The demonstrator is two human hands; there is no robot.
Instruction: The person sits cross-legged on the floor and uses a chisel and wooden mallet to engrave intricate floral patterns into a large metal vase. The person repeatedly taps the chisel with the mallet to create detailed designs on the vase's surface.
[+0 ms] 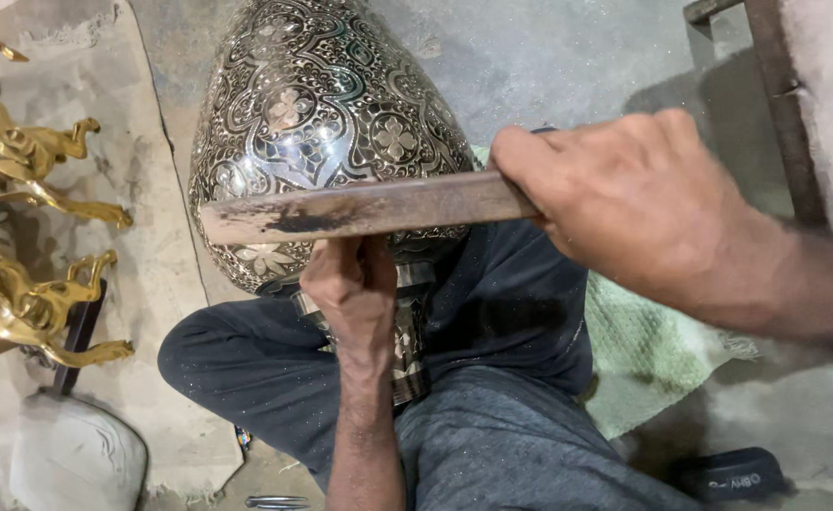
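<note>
The right hand [639, 194] grips a flat wooden stick [359, 210] lying nearly level across mid-frame, its free end pointing left. The left hand [352, 289] is closed on the neck of an engraved metal vase [317, 104], whose long axis runs up the frame, resting on the lap.

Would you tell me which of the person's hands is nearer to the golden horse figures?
The left hand. It sits at the neck of the engraved vase, just right of the golden horse figures. The right hand grips the flat wooden stick on the far side of the vase.
</note>
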